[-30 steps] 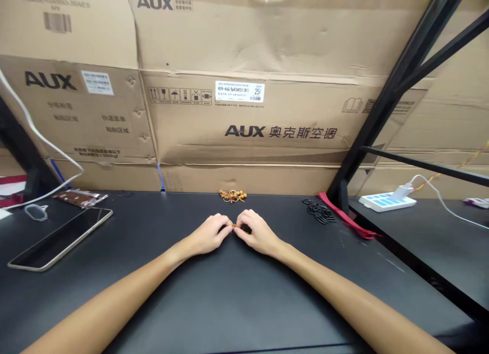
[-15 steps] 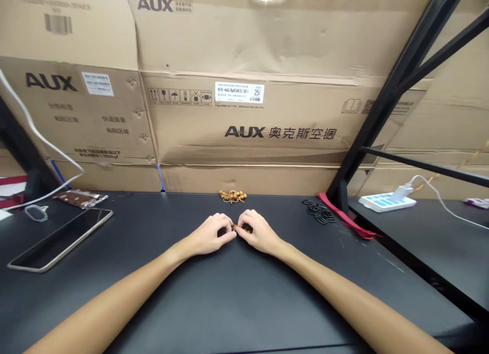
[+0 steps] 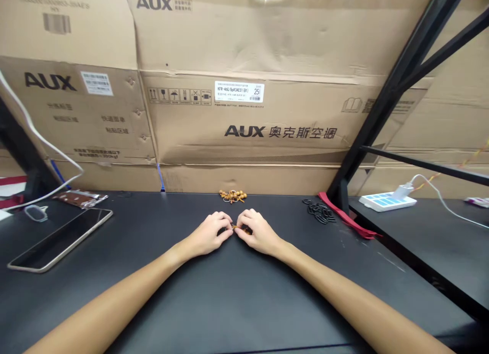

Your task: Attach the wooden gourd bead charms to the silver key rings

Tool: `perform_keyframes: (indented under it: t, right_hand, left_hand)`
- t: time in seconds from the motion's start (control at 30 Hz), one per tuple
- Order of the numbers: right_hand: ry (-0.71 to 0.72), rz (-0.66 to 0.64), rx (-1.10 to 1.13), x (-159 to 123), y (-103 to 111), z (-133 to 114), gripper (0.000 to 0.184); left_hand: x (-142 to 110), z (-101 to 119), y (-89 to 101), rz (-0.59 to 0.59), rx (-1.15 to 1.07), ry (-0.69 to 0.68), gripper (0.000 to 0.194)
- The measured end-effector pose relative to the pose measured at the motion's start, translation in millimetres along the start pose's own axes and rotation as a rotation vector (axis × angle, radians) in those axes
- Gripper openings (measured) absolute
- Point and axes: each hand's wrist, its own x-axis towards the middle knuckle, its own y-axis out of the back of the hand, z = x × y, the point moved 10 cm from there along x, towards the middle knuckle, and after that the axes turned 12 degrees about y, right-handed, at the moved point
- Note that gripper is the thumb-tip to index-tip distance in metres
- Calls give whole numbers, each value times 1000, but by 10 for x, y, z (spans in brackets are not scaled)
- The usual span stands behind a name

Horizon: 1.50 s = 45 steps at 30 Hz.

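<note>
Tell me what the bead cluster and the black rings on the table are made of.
The bead cluster looks like polished wood, from its glossy orange-brown beads, though plastic is possible. The black rings look like matte rubber or plastic; they are too small to tell which.

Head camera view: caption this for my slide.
Left hand and right hand pinch small brown beads on a black table.

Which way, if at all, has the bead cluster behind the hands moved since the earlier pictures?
No, it has not moved: the bead cluster lies at the same spot below the cardboard carton.
</note>
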Motion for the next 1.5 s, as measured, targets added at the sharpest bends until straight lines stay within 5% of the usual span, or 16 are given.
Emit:
perform_keyframes:
  t: [0.6,0.8,1.07,1.5]
  right_hand:
    - [-29,0,-87,-12,37,52,6]
    - [62,-21,-36,0,-3,-82,9]
    - [-29,13,-102,-13,50,60,6]
    - [79,-22,-29,1,7,-90,7]
  left_hand:
    - [-7,8,12,22,23,9,14]
    - [-11,-1,26,37,25,16,15]
    - [-20,25,30,37,56,-2,15]
    - [-21,20,27,47,77,19,15]
